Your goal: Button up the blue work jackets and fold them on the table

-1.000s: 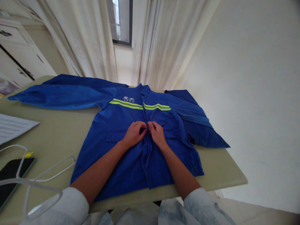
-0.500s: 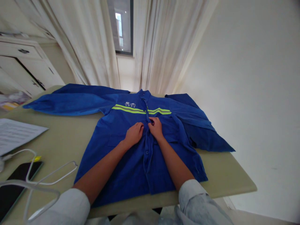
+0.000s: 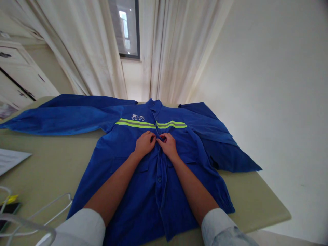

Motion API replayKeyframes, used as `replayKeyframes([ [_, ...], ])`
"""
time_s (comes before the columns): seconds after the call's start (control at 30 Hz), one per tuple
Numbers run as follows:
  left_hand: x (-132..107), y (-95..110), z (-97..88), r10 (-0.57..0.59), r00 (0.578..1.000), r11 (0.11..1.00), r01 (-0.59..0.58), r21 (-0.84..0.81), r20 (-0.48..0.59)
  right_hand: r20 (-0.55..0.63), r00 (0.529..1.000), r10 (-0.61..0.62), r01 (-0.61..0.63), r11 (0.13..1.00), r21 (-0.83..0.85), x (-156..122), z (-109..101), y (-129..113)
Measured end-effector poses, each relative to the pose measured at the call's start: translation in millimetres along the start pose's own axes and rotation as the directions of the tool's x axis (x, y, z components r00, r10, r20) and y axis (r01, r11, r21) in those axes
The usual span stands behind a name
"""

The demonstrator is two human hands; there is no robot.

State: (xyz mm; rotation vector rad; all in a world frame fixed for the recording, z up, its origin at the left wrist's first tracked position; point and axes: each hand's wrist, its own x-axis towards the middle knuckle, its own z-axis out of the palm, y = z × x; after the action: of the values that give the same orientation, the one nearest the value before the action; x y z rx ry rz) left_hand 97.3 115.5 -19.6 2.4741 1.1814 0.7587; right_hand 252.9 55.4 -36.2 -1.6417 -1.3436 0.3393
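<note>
A blue work jacket (image 3: 133, 208) lies face up with its sleeves spread to both sides. Across its chest runs a yellow-green and grey reflective stripe (image 3: 172, 125), with a white logo above it on the left. My left hand (image 3: 145, 143) and my right hand (image 3: 167, 145) meet at the front placket just below the stripe. Fingers of both hands are pinched on the placket's edge; any button between them is hidden. Lower on the placket a dark button (image 3: 159, 179) shows.
The jacket rests on a greenish-beige table (image 3: 266, 201). At the left are a paper sheet (image 3: 12, 160), a white cable (image 3: 58, 201) and a dark phone (image 3: 9, 215), partly cut off. Curtains (image 3: 174, 51) hang behind the table, and a white wall (image 3: 271, 85) stands at the right.
My fingertips have come closer together at the placket, the right hand shifting toward the left. The camera view has moved a little, pushing the paper and phone further out at the left.
</note>
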Motion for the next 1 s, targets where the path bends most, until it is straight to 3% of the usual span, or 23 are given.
replayKeyframes([
  [0.13, 4.9, -2.4, 2.0, -0.075, 0.997, 0.993, 0.075, -0.092, 0.006, 0.019, 0.999, 0.033, -0.032, 0.998, -0.051, 1.9, 1.8, 2.8],
  [0.3, 5.9, -2.2, 2.5, -0.060, 0.997, 0.996, 0.062, -0.063, 0.045, 0.028, 0.999, 0.037, -0.034, 0.995, -0.098, 2.3, 2.5, 4.9],
  [0.6, 7.3, -6.1, 3.1, -0.062, 0.998, 0.980, 0.067, -0.186, 0.031, 0.049, 0.999, -0.023, 0.022, 0.999, 0.028, 2.2, -0.7, -0.8],
  [0.8, 7.1, -7.0, 0.5, -0.093, 0.996, 0.954, 0.094, -0.285, 0.017, 0.036, 0.998, 0.047, -0.050, 0.995, 0.084, 1.2, -1.2, -3.8],
  [1.0, 9.0, -14.0, 3.2, -0.028, 0.999, 0.937, 0.022, -0.350, -0.014, 0.017, 0.997, 0.072, -0.073, 0.990, 0.117, 1.0, -1.7, -7.3],
])
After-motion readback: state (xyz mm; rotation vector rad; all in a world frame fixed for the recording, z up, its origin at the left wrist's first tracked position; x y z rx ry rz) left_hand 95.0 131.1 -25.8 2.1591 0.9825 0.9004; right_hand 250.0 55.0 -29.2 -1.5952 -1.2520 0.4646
